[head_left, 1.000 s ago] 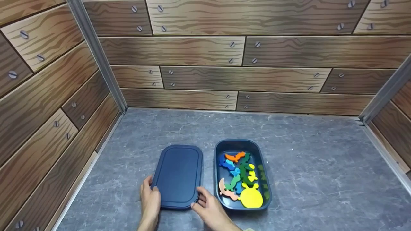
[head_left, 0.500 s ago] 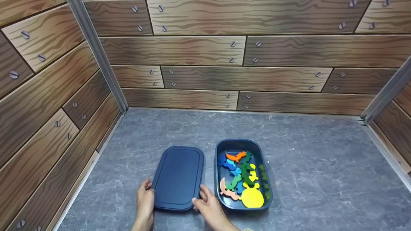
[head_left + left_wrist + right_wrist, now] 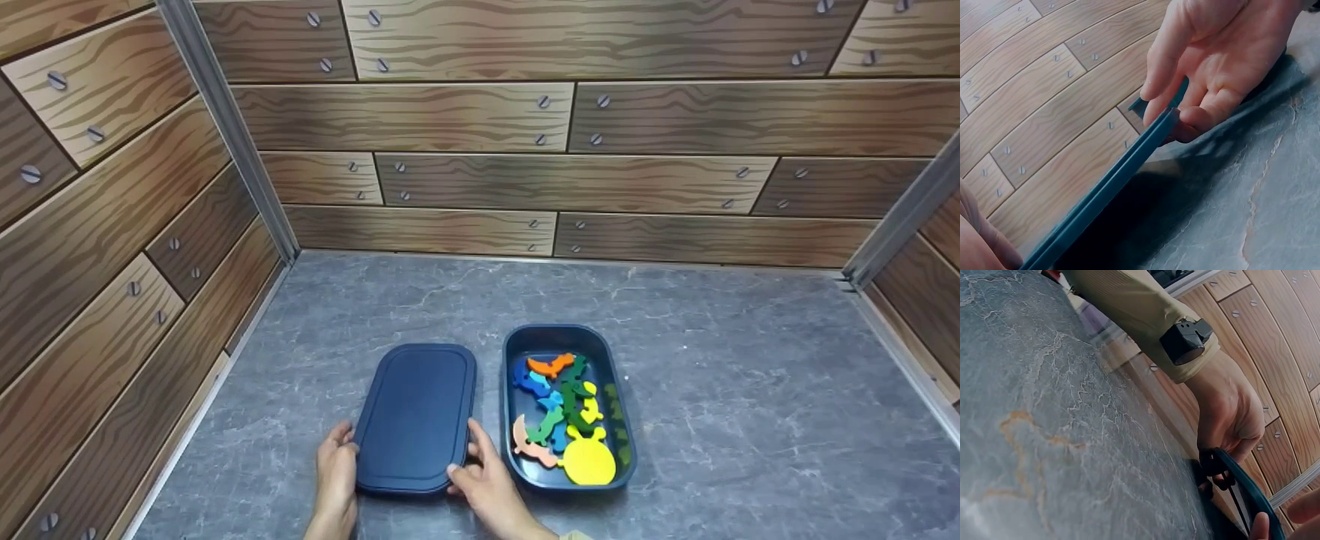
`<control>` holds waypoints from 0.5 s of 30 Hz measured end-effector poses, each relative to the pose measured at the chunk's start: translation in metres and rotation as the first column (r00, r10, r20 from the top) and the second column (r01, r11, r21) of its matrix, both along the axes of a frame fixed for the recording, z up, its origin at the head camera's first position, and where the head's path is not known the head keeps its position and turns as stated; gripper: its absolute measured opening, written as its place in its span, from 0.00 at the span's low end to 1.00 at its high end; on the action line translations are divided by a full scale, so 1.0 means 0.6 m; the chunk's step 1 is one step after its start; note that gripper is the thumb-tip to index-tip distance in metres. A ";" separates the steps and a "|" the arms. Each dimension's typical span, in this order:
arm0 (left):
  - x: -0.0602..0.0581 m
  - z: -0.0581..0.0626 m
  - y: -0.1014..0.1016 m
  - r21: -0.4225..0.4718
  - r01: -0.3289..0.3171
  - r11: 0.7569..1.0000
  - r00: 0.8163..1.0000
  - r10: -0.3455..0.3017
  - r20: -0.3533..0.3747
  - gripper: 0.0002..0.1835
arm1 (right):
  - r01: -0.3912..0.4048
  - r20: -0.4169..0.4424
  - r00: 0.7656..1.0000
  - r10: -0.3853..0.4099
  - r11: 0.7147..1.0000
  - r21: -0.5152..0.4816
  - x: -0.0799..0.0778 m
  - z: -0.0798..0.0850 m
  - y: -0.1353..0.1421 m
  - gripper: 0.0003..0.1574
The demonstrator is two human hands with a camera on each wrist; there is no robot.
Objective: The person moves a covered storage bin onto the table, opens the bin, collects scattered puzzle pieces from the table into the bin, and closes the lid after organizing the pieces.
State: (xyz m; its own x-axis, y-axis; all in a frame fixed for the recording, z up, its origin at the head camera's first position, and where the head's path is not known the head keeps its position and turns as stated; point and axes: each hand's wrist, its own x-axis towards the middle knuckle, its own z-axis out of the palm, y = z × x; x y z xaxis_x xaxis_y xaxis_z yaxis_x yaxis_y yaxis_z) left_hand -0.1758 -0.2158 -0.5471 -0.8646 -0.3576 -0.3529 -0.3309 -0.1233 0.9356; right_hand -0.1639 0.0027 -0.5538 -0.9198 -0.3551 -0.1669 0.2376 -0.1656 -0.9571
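Note:
A dark blue lid (image 3: 417, 416) with rounded corners is held by its near end, left of a matching box. My left hand (image 3: 337, 472) grips its left edge, the fingers curled under it in the right wrist view. My right hand (image 3: 491, 484) holds the near right corner, thumb (image 3: 1165, 62) on the upper side and fingers beneath in the left wrist view. A dark shadow lies on the table under the lid (image 3: 1112, 185), which tilts there. The open box (image 3: 626, 469) holds several flat animal-shaped pieces (image 3: 551, 366) and a large round yellow piece (image 3: 589, 461).
A grey marbled tabletop (image 3: 750, 375) carries the box and lid. Wood-patterned panels (image 3: 480, 120) stand behind and at both sides, with metal corner posts (image 3: 225, 127). The box stands just right of my right hand.
The lid has shifted slightly towards me. My left hand has moved a little left and its thumb now sits at the lid's edge. The box and its pieces stay put.

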 end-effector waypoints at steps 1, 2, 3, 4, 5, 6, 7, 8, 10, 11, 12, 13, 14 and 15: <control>0.000 0.000 0.000 0.004 0.000 1.000 1.000 0.000 0.003 0.34 | 0.003 -0.008 1.000 -0.003 1.000 -0.001 0.000 0.000 -0.001 0.49; 0.001 0.001 0.000 0.006 0.000 1.000 1.000 0.000 0.008 0.34 | 0.006 -0.013 1.000 -0.006 1.000 0.000 0.001 0.001 -0.002 0.49; 0.001 0.001 0.000 0.007 0.000 1.000 1.000 0.000 0.014 0.34 | 0.008 -0.020 1.000 -0.007 1.000 0.009 0.001 0.002 -0.003 0.48; 0.001 0.002 -0.001 0.007 -0.001 1.000 1.000 0.001 0.021 0.34 | 0.009 -0.019 1.000 -0.009 1.000 0.016 0.000 0.003 -0.003 0.48; 0.001 0.002 -0.001 0.005 -0.003 1.000 1.000 0.003 0.026 0.34 | 0.009 -0.020 1.000 -0.009 1.000 0.022 0.000 0.004 -0.004 0.48; 0.001 0.004 -0.002 0.003 -0.006 1.000 1.000 0.006 0.029 0.34 | 0.010 -0.022 1.000 -0.009 1.000 0.028 -0.001 0.004 -0.005 0.48; 0.001 0.005 -0.002 0.001 -0.008 1.000 1.000 0.008 0.029 0.34 | 0.010 -0.024 1.000 -0.009 0.999 0.033 -0.001 0.005 -0.005 0.48; 0.001 0.006 -0.003 -0.003 -0.009 1.000 1.000 0.009 0.030 0.33 | 0.010 -0.027 1.000 -0.009 0.999 0.034 -0.002 0.006 -0.006 0.48; 0.001 0.010 -0.004 -0.013 -0.014 1.000 1.000 0.014 0.026 0.33 | 0.010 -0.032 0.999 -0.009 1.000 0.025 -0.002 0.008 -0.006 0.48; 0.001 0.011 -0.004 -0.018 -0.015 1.000 1.000 0.016 0.023 0.33 | 0.011 -0.033 0.999 -0.010 1.000 0.014 -0.002 0.009 -0.006 0.48; 0.001 0.012 -0.004 -0.022 -0.018 1.000 1.000 0.018 0.016 0.33 | 0.012 -0.034 0.999 -0.012 1.000 0.003 -0.002 0.011 -0.006 0.48; 0.001 0.014 -0.004 -0.025 -0.022 0.999 1.000 0.022 0.010 0.33 | 0.012 -0.034 0.999 -0.012 1.000 -0.009 -0.002 0.013 -0.006 0.48; 0.002 0.015 -0.003 -0.028 -0.024 0.999 1.000 0.024 0.006 0.33 | 0.011 -0.033 0.999 -0.012 1.000 -0.019 -0.002 0.015 -0.006 0.47; 0.003 0.016 -0.003 -0.028 -0.028 0.999 1.000 0.028 0.002 0.33 | 0.012 -0.031 0.999 -0.013 1.000 -0.026 -0.001 0.017 -0.006 0.47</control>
State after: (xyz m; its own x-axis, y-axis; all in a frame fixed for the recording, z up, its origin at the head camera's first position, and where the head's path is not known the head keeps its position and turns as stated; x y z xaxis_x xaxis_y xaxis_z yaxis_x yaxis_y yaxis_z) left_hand -0.1741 -0.2173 -0.5375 -0.8535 -0.3910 -0.3446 -0.3298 -0.1067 0.9380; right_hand -0.1645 -0.0009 -0.5437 -0.9290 -0.3471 -0.1285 0.2051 -0.1936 -0.9594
